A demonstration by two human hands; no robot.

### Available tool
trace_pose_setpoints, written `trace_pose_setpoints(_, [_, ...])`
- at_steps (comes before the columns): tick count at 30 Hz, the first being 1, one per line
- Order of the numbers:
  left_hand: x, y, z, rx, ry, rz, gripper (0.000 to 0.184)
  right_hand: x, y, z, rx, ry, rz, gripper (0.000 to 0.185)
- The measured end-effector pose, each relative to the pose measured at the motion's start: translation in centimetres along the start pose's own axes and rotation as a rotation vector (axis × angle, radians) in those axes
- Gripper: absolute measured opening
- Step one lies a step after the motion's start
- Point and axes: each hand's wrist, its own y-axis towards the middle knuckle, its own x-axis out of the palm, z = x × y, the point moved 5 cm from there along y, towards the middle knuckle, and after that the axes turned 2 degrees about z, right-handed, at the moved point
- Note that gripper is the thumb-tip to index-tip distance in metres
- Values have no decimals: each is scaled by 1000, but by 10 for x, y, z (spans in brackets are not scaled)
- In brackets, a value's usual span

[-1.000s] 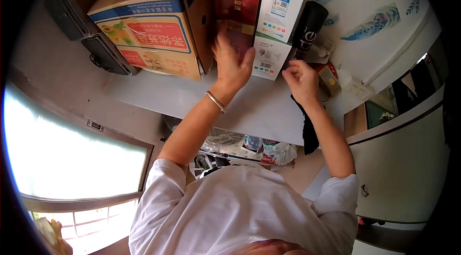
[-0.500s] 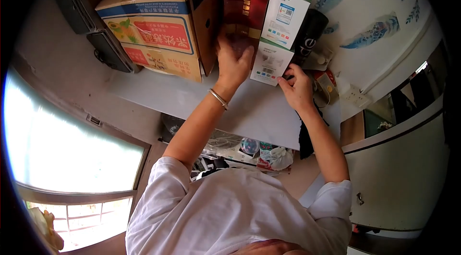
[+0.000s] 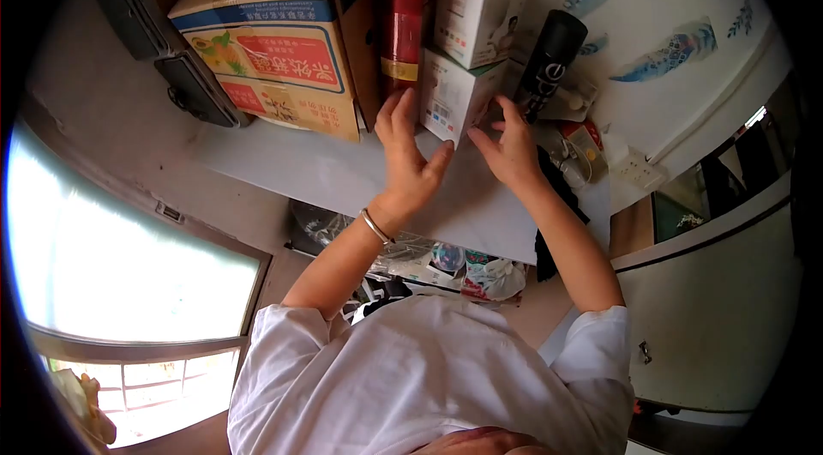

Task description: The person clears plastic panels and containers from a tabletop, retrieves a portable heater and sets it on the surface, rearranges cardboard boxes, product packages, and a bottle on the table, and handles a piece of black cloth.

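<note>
Two white boxes with green edges are stacked one on the other, the upper box resting on the lower box. My left hand is open in front of the lower box's left side, fingers spread and holding nothing. My right hand is also open, its finger and thumb apart at the right side of the lower box; whether they touch it I cannot tell. Left of the stack stands a tall red box with a gold band, its lower end close to my left fingertips.
A large cardboard carton stands at the left on the white shelf. Behind my right hand is a black cylindrical can. A wall socket and a cable are at the right; bagged items lie below.
The two white boxes have shifted left and turned, showing their right sides. The red box has also shifted left. My left hand has drawn back toward me; my right hand has moved slightly left.
</note>
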Motion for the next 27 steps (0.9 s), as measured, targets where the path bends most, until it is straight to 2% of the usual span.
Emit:
trace_pose_setpoints(5, [-9, 0, -16, -58, -3, -86, 78, 19, 14, 1, 67, 71, 7, 70])
trace_pose_setpoints(8, [-13, -5, -18, -244, -74, -116, 74, 38, 21, 10, 83, -19, -53, 55])
trace_pose_setpoints(10, [-13, -9, -29, -225, -80, -129, 69, 42, 24, 2, 111, -15, -91, 40])
trace_pose_setpoints(14, [-4, -12, -42, -152, -52, -203, 58, 43, 33, 8, 82, -7, -31, 36])
trace_pose_setpoints(17, [5, -12, -30, -173, -6, -302, 50, 42, 30, 12, 122, -63, -75, 40])
trace_pose_setpoints(18, [8, -11, -25, -146, -4, -324, 48, 43, 27, 19, 199, -121, -106, 46])
trace_pose_setpoints(21, [19, -10, -15, -72, -5, -396, 43, 21, 7, 7, 6, -219, 94, 49])
trace_pose_setpoints(22, [21, -10, -15, -51, -6, -422, 41, 10, 1, 13, -99, -128, 161, 47])
trace_pose_setpoints(23, [23, -10, -15, -33, -5, -447, 40, -8, -4, 10, 15, -53, 56, 36])
trace_pose_setpoints(25, [25, -10, -16, -38, 3, -498, 39, -40, -7, 20, 214, -99, -38, 26])
trace_pose_setpoints(27, [27, -10, -16, -39, 18, -524, 40, -56, -1, 54, 245, -139, 123, 24])
